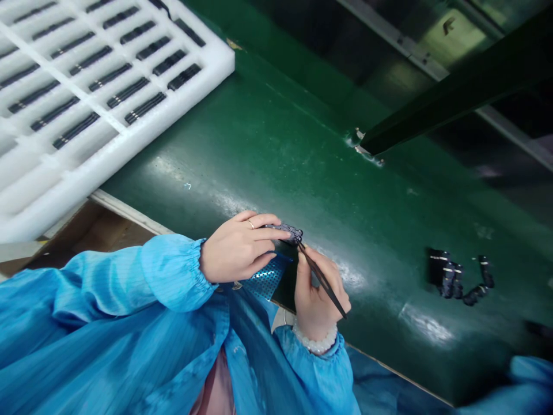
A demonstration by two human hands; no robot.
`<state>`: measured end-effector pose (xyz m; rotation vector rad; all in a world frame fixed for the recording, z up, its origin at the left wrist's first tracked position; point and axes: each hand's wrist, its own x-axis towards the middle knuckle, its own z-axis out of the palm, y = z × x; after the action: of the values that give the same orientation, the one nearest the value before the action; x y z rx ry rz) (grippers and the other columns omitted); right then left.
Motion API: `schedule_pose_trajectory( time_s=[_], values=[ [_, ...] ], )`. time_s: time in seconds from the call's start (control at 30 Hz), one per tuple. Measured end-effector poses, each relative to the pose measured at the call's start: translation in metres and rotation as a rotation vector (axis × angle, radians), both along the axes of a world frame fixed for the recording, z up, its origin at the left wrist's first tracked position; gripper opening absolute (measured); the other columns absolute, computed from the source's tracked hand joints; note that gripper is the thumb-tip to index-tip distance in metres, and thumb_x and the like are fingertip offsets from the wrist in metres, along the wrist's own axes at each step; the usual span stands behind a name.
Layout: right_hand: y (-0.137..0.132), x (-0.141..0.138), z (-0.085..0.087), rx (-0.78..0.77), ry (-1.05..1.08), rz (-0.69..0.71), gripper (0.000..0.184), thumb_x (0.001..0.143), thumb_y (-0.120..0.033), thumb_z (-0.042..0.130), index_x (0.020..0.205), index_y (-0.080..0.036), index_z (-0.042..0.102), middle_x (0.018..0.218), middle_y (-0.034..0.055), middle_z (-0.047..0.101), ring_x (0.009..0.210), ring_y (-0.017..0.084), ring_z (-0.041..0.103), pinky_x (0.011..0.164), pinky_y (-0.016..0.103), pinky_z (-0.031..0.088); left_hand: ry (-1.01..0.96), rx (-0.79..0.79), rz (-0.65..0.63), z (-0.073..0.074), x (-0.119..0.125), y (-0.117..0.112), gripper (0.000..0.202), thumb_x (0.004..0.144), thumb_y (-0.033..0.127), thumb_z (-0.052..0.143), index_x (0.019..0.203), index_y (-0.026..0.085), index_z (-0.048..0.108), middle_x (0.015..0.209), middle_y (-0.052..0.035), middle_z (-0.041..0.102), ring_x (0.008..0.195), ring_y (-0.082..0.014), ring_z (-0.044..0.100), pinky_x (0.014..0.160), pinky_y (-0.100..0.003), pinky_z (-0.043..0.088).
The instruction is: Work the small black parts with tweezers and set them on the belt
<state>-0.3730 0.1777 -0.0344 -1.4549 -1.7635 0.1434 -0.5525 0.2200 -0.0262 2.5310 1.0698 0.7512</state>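
Observation:
My left hand (pixel 242 245), with a ring on one finger, presses a small black part (pixel 295 233) against the green bench near its front edge. The part's left portion is hidden under the fingers. In my right hand (pixel 322 288) is a pair of dark tweezers (pixel 323 279), pinched between thumb and fingers. Their tips meet the right end of the black part. Below my left fingers lies a blue sheet with small holes (pixel 265 279), partly over the bench edge.
A white foam tray (pixel 207 43) with rows of slim black parts stands at the upper left. Several black pieces (pixel 453 276) lie on the green bench (pixel 268 144) at the right. A dark post (pixel 432 98) rises behind. A blue sleeve (pixel 518 386) shows lower right.

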Motion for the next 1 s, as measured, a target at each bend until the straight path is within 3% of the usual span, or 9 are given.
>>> schedule_pose_trajectory(
  time_s=[0.5,1.0],
  values=[
    [0.0024,-0.0026,0.0004,0.034,-0.027,-0.019,0.017,0.081,-0.01,0.063,0.095,-0.018,0.064,0.087,0.0013,0.072,0.078,0.012,0.069,0.075,0.023,0.055,-0.003,0.0,-0.004,-0.0003,-0.0011,0.0019,0.025,0.092,0.021,0.046,0.093,0.017,0.071,0.114,-0.0026,0.067,0.112,-0.0208,0.055,0.088,-0.036,0.04],
    [-0.001,-0.0026,0.0001,-0.035,0.128,-0.029,0.02,0.078,-0.009,0.065,0.095,-0.02,0.066,0.088,0.0019,0.072,0.08,0.015,0.07,0.075,0.027,0.057,-0.016,0.004,-0.02,-0.0005,-0.0017,0.0027,0.023,0.092,0.021,0.047,0.091,0.016,0.069,0.114,-0.0018,0.067,0.112,-0.0216,0.055,0.088,-0.036,0.04]
  ],
)
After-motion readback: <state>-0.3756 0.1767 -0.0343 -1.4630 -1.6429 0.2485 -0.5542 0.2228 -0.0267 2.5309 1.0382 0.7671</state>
